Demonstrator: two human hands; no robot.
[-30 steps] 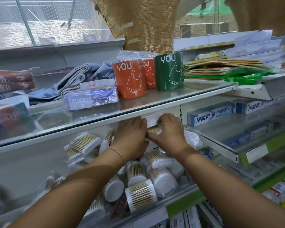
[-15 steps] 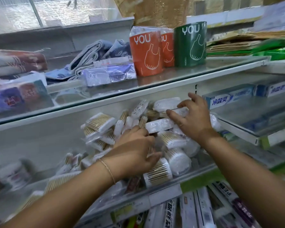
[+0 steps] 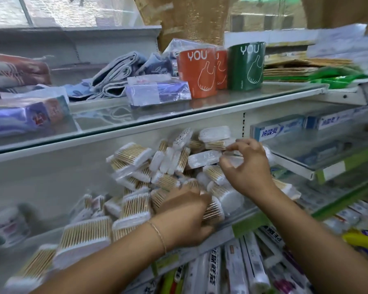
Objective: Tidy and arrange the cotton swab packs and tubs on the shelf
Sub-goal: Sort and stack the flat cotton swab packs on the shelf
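Left hand [image 3: 185, 217] dropped from the back stack to the shelf [image 3: 225, 232] front, grip curled round a swab tub [image 3: 214, 211]. Right hand [image 3: 250, 168] stayed up, pinching a flat pack [image 3: 235, 159]. Pile still jumbled, sorting barely started

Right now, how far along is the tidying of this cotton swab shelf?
Early. Done: at most a few slim packs stand side by side mid-shelf. In hand: the left hand has its grip on a round tub at the front edge; the right hand pinches a clear pack. Left: flat packs lie heaped and tilted on the left, and other tubs lie on their sides.
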